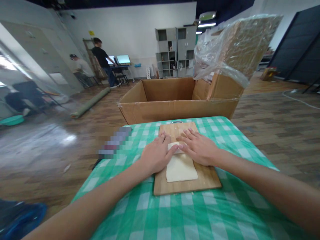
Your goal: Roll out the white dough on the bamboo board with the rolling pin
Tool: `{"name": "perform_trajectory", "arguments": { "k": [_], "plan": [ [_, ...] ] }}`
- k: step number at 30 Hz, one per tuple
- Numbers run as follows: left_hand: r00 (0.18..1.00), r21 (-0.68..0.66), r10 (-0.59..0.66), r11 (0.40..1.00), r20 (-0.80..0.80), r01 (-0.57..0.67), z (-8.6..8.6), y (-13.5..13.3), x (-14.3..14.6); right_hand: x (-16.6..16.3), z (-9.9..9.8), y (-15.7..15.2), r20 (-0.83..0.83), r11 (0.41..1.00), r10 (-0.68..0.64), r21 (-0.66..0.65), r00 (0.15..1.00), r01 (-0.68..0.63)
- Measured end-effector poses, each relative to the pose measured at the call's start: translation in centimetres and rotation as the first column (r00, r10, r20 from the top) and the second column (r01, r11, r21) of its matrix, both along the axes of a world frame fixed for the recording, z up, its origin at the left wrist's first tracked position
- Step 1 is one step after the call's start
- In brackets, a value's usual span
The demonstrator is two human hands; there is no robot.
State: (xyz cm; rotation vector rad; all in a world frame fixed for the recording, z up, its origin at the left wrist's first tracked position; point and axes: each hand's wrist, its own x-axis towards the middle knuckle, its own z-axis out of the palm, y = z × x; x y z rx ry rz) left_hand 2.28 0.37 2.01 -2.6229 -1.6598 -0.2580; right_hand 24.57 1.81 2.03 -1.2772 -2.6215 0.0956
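A pale flat sheet of dough [180,168] lies on a wooden cutting board [207,181] on a table with a green and white checked cloth [175,213]. My left hand [156,154] and my right hand [198,146] rest side by side on the far end of the dough, where a rolled or folded edge shows between the thumbs. The fingers of both hands lie stretched forward and flat, pressing on the dough and the board.
A large open cardboard box [175,100] stands on the floor just beyond the table, with a plastic-wrapped bundle [235,46] leaning in its right end. A blurred object [115,141] lies at the table's left edge. Two people stand far off by monitors.
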Motion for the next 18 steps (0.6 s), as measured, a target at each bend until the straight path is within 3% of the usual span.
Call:
{"name": "perform_trajectory", "arguments": {
  "k": [3,7,10,13,18],
  "plan": [
    [0.999,0.065,-0.018,0.998,-0.032,0.02,-0.7,-3.6,-0.4,0.3,-0.3,-3.8,-0.016,0.999,-0.018,0.035,1.0,0.018],
    [0.99,0.141,-0.128,0.981,-0.054,0.135,-1.2,-9.5,-1.4,1.7,-0.4,-10.2,-0.019,0.996,0.08,0.052,0.997,-0.079],
    [0.983,0.134,-0.174,0.974,-0.064,0.181,-0.8,-11.5,-2.0,2.4,0.1,-12.1,-0.021,0.991,0.127,0.039,0.992,-0.126],
    [0.986,0.047,-0.156,0.986,-0.062,0.159,-0.1,-9.5,-1.9,2.0,0.5,-9.9,-0.027,0.994,0.112,0.007,0.993,-0.112],
    [0.997,-0.06,-0.077,0.995,-0.031,0.075,0.6,-2.5,-0.7,0.7,0.5,-2.8,0.005,0.998,0.055,-0.005,0.998,-0.055]
  ]
}}
